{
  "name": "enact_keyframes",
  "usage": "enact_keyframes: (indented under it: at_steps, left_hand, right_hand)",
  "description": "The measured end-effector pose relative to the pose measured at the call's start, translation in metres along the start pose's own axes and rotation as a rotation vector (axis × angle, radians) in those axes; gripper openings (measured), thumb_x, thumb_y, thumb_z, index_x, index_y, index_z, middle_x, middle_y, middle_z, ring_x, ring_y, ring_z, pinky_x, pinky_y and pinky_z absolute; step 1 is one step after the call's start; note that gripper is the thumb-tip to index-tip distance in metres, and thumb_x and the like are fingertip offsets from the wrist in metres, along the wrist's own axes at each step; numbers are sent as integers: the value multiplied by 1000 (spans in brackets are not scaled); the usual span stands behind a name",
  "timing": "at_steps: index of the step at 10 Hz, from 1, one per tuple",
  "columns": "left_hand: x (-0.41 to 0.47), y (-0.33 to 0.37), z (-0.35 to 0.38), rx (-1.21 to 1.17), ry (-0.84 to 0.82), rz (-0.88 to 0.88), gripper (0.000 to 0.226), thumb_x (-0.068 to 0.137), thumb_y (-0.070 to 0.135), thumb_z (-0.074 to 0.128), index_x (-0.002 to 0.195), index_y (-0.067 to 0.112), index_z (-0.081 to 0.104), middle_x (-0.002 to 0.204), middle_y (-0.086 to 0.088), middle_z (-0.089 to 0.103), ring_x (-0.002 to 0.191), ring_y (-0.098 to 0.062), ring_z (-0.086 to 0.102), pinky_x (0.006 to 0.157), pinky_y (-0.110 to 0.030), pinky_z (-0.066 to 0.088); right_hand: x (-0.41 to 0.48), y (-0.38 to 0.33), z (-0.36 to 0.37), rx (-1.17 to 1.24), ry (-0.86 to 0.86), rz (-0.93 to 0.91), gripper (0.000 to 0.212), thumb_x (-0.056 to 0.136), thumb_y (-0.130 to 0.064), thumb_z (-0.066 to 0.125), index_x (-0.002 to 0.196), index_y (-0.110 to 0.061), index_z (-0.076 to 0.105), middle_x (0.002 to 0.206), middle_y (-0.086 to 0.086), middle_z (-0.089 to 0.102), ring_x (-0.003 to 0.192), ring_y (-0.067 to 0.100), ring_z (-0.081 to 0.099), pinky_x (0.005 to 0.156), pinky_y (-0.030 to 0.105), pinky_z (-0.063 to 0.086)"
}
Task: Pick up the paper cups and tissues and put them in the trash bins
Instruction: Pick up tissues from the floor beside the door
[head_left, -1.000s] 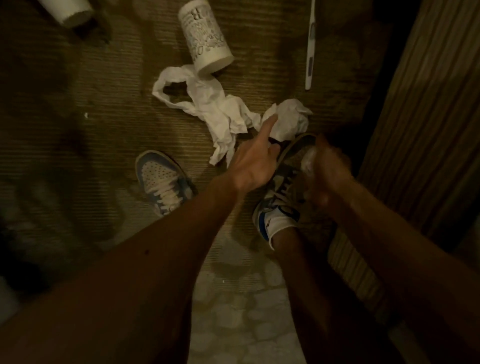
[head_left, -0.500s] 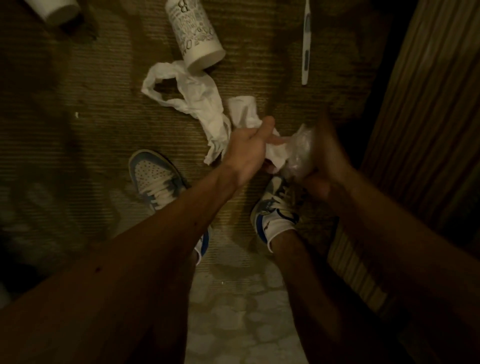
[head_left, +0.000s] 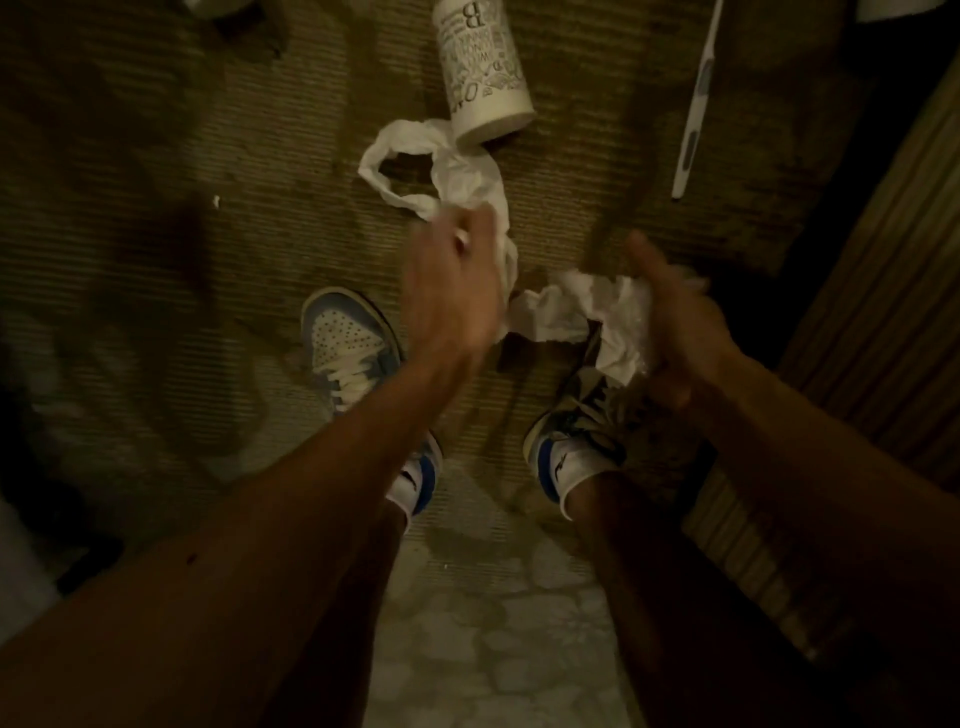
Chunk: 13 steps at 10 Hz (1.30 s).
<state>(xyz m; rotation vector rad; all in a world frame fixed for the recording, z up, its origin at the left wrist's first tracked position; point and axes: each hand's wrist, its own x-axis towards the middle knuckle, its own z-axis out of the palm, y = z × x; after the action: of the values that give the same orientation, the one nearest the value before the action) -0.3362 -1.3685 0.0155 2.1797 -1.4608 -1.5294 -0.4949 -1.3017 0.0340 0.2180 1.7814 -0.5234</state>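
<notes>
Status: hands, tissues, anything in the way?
Right hand grips crumpled tissue. Left hand blurred over long tissue on floor, grip unclear. Printed cup lies against that tissue; no bin in view.

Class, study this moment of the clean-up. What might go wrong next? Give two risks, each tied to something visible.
1. The long tissue lies against the mouth of the printed paper cup; if the left hand pulls it, the cup may roll away.
2. The crumpled tissue hangs loosely from the right hand and might fall.
</notes>
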Motion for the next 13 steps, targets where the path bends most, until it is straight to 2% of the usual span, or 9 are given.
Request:
enact_keyframes:
  at_steps: [1,2,3,5,7,9,10,11,13]
  left_hand:
    - [43,-8,-25,352,252,14,67,90,61,52,143,21,42,145,-13,37,127,-19,36,101,-26,31]
    - [73,-14,-39,398,11,156,102,78,68,65,155,21,18,158,-18,18,145,-32,21,116,-48,26]
    - [82,-18,-34,371,-85,210,96,73,60,75,148,14,35,144,-16,37,133,-28,36,109,-44,34]
    - [61,-27,-15,489,-68,287,31,91,25,64,109,-1,63,116,-22,55,108,-32,52,83,-25,30]
    - [-3,-39,2,615,-289,604,42,77,-2,69,118,-1,59,119,-22,56,101,-37,53,75,-40,46]
    - [-26,-70,44,987,-631,697,61,97,29,45,153,31,22,162,-13,7,135,-34,27,94,-48,40]
    - [-21,-78,57,1059,-623,706,49,100,20,34,149,23,27,157,-12,17,135,-32,28,99,-44,38]
    - [-3,-76,58,1040,-659,629,38,101,16,39,139,10,41,142,-11,42,129,-27,39,103,-37,36]
    - [-2,-15,25,99,-404,-118,58,94,53,55,62,5,63,60,0,66,56,-16,63,52,-22,44]
  right_hand:
    - [7,-5,3,23,56,-22,27,86,-53,64,86,-26,62,61,-20,68,56,-7,65,51,17,49]
    - [9,-12,7,-31,72,-9,32,83,-61,63,90,-29,60,84,-14,68,73,-1,67,61,18,52]
    - [11,-18,9,-5,25,32,62,76,-67,67,119,-22,61,117,1,67,104,18,66,93,40,52]
    - [11,-23,-8,-141,53,-18,71,83,-69,55,132,-18,56,130,5,60,117,22,58,104,46,44]
    - [4,-10,-20,-120,84,-28,50,86,-66,52,115,-28,65,120,-3,66,110,14,63,100,40,48]
    - [19,-4,-29,-88,130,141,65,89,-65,48,133,-17,53,126,6,60,114,24,60,102,45,46]
    - [18,5,-35,-26,96,122,61,92,-58,51,133,-14,53,113,1,60,97,19,59,90,40,50]
    - [17,7,-41,-16,88,97,42,94,-53,52,117,-18,60,99,-2,61,85,16,60,83,38,51]
    - [-9,-11,-33,-1,33,51,40,86,-65,53,98,-28,61,93,-6,65,82,10,64,69,29,52]
